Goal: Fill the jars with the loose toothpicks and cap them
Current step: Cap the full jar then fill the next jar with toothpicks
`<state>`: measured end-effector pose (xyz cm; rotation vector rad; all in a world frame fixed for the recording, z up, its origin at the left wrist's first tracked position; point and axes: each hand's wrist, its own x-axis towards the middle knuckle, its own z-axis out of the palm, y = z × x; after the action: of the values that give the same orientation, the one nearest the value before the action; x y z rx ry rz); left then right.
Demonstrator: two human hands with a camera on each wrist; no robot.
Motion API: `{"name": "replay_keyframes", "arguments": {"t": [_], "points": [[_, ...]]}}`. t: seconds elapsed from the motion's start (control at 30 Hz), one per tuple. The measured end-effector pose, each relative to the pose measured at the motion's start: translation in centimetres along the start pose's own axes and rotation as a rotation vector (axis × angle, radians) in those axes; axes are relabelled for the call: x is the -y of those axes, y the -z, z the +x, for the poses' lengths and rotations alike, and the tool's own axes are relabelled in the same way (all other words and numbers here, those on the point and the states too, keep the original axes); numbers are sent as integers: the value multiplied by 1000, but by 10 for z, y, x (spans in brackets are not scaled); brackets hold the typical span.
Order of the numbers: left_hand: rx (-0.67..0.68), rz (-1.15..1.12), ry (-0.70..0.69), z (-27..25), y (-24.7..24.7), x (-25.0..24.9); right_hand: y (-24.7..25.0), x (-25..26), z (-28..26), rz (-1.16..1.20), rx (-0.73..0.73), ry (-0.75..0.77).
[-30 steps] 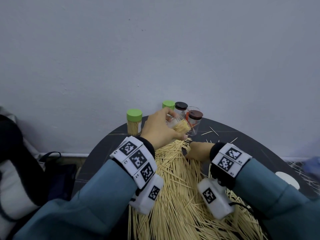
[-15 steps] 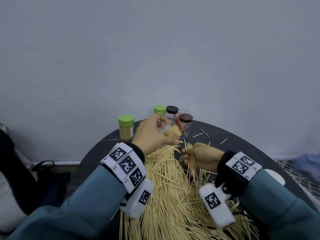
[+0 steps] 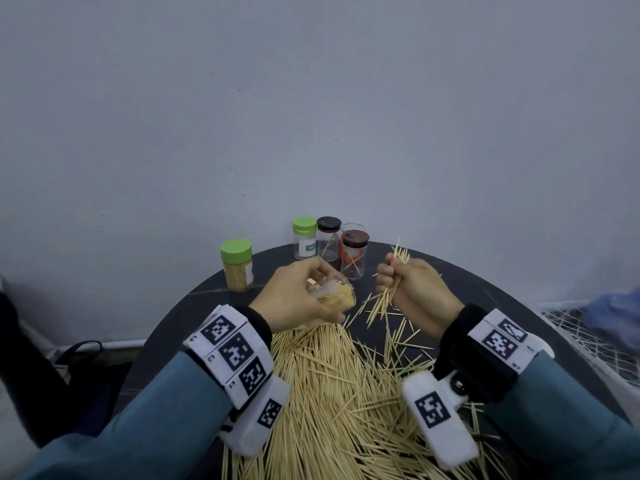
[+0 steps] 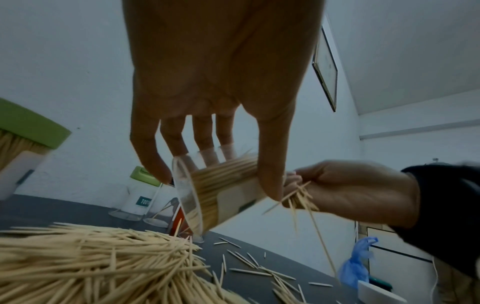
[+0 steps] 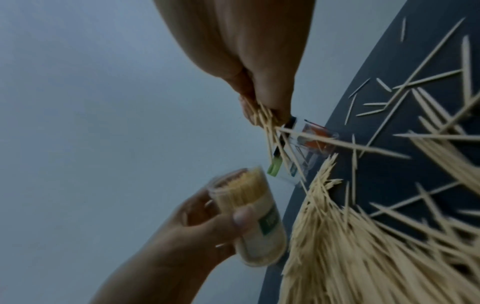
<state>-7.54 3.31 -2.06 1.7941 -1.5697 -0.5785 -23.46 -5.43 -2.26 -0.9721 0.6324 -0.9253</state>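
My left hand point(image 3: 298, 296) grips an uncapped clear jar point(image 3: 334, 294) nearly full of toothpicks, tilted with its mouth toward the right; the same jar point(image 4: 215, 191) shows in the left wrist view and again point(image 5: 249, 218) in the right wrist view. My right hand point(image 3: 412, 289) pinches a bunch of toothpicks point(image 3: 389, 285) lifted just right of the jar's mouth, and that bunch point(image 5: 270, 127) hangs from its fingers. A big heap of loose toothpicks point(image 3: 332, 393) covers the dark round table point(image 3: 194, 306) below both hands.
At the table's back stand a full green-capped jar point(image 3: 237, 268), another green-capped jar point(image 3: 304, 237), a dark-capped jar point(image 3: 329, 237) and a brown-capped jar point(image 3: 354, 252) with few toothpicks. Stray toothpicks point(image 3: 401, 341) lie on the right. A dark bag point(image 3: 79, 368) sits on the floor, left.
My right hand rose from the heap with a pinched bunch of toothpicks and moved up beside the jar's mouth. My left hand kept the jar, tilted, in about the same place.
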Motion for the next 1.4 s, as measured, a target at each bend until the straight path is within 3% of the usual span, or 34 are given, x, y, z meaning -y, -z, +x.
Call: {"name": "replay_keyframes", "arguments": {"t": [0.3, 0.5, 0.83, 1.23, 1.4], "points": [[58, 64, -36, -2, -5, 1, -13, 25, -3, 159, 78, 84], [92, 63, -80, -5, -13, -5, -13, 9, -5, 46, 125, -30], [165, -12, -57, -6, -16, -8, -17, -4, -6, 114, -9, 92], [152, -283, 52, -2, -18, -7, -21, -10, -16, -174, 113, 216], [116, -280, 10, 0, -16, -6, -20, -12, -20, -180, 193, 220]]}}
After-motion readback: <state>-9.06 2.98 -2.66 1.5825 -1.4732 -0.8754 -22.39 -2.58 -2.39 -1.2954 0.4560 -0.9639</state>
